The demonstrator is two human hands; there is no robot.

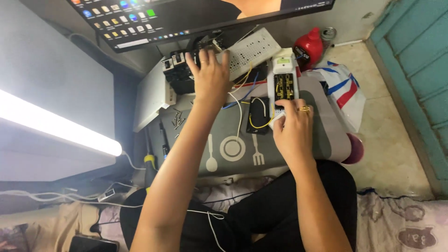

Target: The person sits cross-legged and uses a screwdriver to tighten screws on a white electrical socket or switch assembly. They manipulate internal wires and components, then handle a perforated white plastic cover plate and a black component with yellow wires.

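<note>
My left hand (pixel 209 74) reaches forward with fingers spread, resting on a cluster of black electrical parts (pixel 179 70) beside a white perforated board (pixel 252 50). My right hand (pixel 293 128), with a ring on one finger, grips the near end of a long white device (pixel 283 77) whose open middle shows a circuit board with yellow wires. A small black module (pixel 258 114) with a yellow and a white wire lies just left of my right hand. Everything lies on a grey mat (pixel 322 135) printed with a plate, fork and spoon.
Loose screws (pixel 177 119) and a yellow-handled screwdriver (pixel 150 163) lie left on the mat. A monitor (pixel 186 18) stands behind, a bright light bar (pixel 56 126) at left. A red bottle (pixel 308 46), a plastic bag (pixel 343 91) and a teal door (pixel 415 70) are at right.
</note>
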